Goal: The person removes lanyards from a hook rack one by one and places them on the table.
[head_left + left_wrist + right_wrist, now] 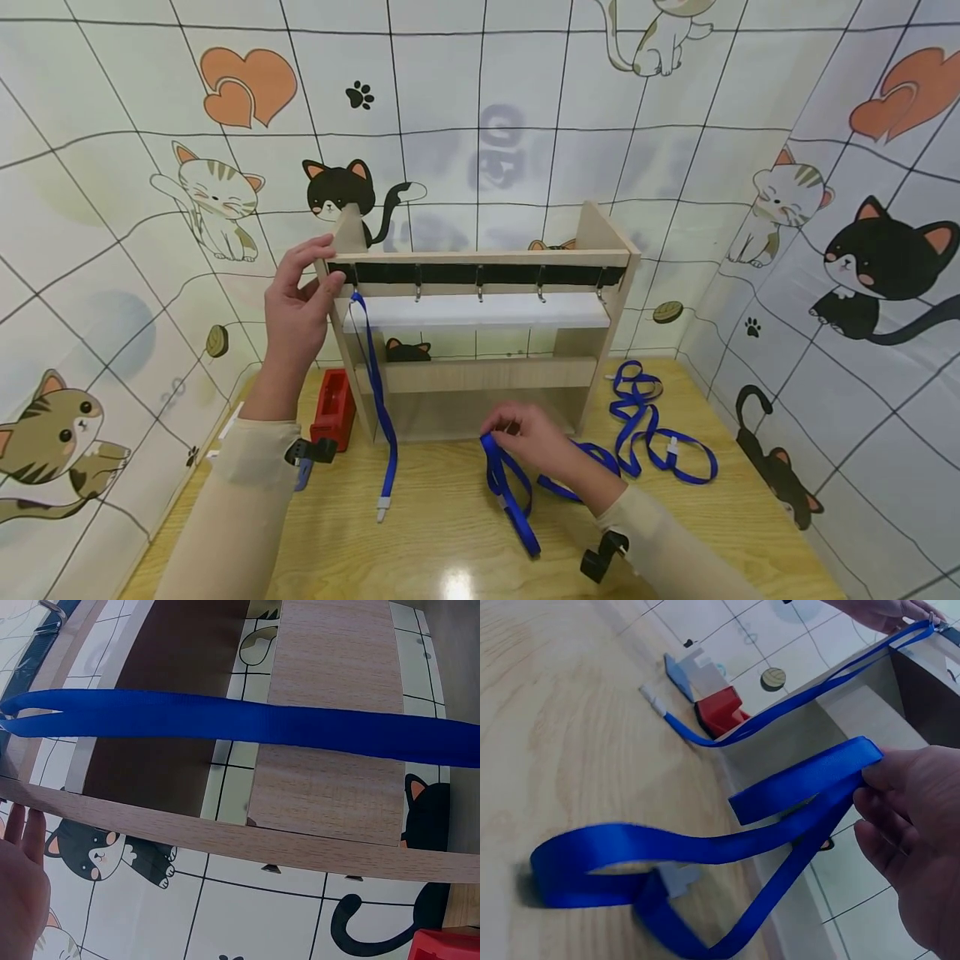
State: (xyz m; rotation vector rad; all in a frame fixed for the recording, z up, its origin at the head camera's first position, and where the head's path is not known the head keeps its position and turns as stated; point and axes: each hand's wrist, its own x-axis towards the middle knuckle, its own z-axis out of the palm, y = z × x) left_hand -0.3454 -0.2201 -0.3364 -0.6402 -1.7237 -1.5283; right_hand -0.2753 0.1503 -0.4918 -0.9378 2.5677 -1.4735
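Note:
My left hand (298, 296) grips the upper left corner of a small wooden rack (480, 375), thumb on its front and fingers on its side. Beside that thumb, a blue lanyard (377, 392) hangs from the leftmost hook, its pale clip end reaching down over the table. In the left wrist view, its strap (240, 716) crosses in front of the rack. Low before the rack, my right hand (528, 437) pinches a second blue lanyard (795, 832) between thumb and fingers. Loops of this lanyard droop toward the table, with a pale buckle (676, 879) among them.
More blue lanyards (637, 417) lie tangled on the table right of the rack. Several metal hooks (480, 283) line the rack's black strip. A red box (334, 408) stands by the rack's left foot, near a small blue object (303, 475). Cat-patterned walls enclose the table.

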